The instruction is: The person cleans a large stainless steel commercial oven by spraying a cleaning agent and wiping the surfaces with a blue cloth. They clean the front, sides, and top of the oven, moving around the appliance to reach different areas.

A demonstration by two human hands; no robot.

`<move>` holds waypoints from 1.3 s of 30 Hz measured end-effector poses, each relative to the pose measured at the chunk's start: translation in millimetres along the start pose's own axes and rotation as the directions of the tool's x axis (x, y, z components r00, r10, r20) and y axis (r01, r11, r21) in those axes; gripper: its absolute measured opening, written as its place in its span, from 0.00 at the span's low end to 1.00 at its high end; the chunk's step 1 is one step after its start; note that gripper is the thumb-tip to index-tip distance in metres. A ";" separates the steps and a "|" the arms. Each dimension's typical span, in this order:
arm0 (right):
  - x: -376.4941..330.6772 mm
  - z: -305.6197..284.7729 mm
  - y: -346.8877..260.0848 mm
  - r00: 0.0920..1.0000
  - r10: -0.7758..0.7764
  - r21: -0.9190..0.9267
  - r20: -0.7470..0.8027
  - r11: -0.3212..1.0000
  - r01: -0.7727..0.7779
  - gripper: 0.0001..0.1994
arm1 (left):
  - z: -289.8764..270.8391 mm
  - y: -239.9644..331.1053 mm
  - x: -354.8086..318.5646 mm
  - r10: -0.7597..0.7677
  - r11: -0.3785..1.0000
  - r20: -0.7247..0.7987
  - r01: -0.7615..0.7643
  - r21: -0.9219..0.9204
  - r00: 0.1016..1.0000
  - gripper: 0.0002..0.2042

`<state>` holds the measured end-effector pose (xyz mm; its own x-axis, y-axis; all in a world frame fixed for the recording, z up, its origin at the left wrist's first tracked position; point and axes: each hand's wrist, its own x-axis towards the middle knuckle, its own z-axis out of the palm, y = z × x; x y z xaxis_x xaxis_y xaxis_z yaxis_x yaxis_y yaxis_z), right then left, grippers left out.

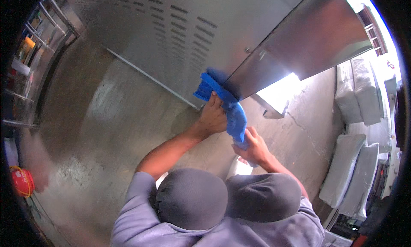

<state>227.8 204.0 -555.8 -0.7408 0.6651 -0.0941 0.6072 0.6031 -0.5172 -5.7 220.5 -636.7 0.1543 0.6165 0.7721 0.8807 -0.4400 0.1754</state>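
Note:
A blue cloth [236, 118] hangs between my two hands in front of a large metal cabinet panel [141, 37] with rows of vent slots. My left hand [212, 117] is closed on its upper part, close to the panel's lower corner. Lower down and nearer to me, my right hand [254, 147] grips the other end, where a paler bluish piece shows beside the fingers; I cannot make out whether it is the same cloth. The upper end of the cloth reaches up to the cabinet's edge, and whether it touches the metal is unclear.
A shiny metal side panel [308, 41] juts out at the upper right. Plastic-wrapped pale slabs [344, 170] lean along the right. Metal rails [53, 15] stand at the far left, and a red round container [22, 181] sits below them. My knees [192, 197] are bent close beneath my hands.

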 end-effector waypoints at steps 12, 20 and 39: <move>-4.1 -0.5 25.0 0.997 -0.076 0.109 -0.018 0.991 0.078 0.38 | -46.2 -2.8 56.7 0.125 0.982 -0.032 -0.120 0.145 0.992 0.17; 0.0 13.5 49.6 0.994 -0.074 0.164 0.082 0.985 0.060 0.35 | -78.2 -1.7 78.5 0.127 0.991 0.006 -0.127 0.044 0.992 0.17; 13.8 26.1 41.6 0.835 -0.162 0.245 -0.525 0.911 0.331 0.34 | 8.3 -33.3 -86.9 0.049 0.998 0.333 -0.034 -0.050 0.942 0.23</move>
<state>235.4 226.7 -600.8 -0.5664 0.6890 0.4521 0.2381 0.6621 -0.7106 -44.7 187.0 -714.7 0.3376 0.7764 0.5321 0.8513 -0.4931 0.1793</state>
